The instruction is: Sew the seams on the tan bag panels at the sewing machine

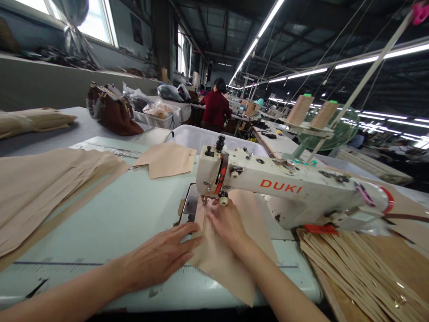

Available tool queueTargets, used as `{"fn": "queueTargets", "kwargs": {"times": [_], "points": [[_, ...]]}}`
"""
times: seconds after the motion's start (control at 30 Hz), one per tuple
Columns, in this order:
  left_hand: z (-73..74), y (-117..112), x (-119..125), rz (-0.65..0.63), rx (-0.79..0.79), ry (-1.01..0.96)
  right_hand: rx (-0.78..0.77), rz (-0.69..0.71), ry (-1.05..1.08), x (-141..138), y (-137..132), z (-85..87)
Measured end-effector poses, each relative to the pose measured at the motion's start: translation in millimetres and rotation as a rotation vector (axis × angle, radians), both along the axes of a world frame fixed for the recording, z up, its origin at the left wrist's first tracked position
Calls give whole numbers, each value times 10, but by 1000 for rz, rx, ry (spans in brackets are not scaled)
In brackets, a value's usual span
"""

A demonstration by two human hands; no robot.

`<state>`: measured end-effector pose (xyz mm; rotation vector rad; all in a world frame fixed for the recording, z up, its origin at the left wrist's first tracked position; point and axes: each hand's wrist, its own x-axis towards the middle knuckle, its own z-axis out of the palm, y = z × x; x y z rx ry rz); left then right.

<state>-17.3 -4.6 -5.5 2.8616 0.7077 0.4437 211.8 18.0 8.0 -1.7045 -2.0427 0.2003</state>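
Observation:
A white sewing machine (284, 188) marked DUKI stands on a pale green table (117, 223). A beige fabric piece (228, 264) lies under its needle and runs toward me. My left hand (161, 257) lies flat, fingers stretched out, on the fabric's left edge. My right hand (228, 223) rests palm down on the fabric just in front of the needle, fingers extended toward the presser foot. Neither hand grips anything.
A large beige fabric stack (43, 188) lies at the left, a smaller piece (167, 158) behind. Cut strips (362, 273) are piled at the right. A white bin (201, 136), a brown bag (112, 109), thread cones (311, 112), a green fan (335, 134) and a person in red (216, 107) are beyond.

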Motion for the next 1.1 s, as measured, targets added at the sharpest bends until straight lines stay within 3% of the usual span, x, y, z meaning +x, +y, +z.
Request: {"fn": "queueTargets", "kwargs": {"times": [0.1,0.2,0.33,0.67,1.1], "points": [[39,24,9,-8,-47,-10,37,207,20,41,-401,-66],[95,84,45,-12,-90,-20,116,313,35,72,-573,-179],[120,196,74,-19,-104,-3,120,308,-10,89,-481,-232],[78,480,90,-33,-64,44,-17,263,-84,120,-215,-104],[25,713,149,-29,-9,-51,101,232,-56,210,-9,-213]]}}
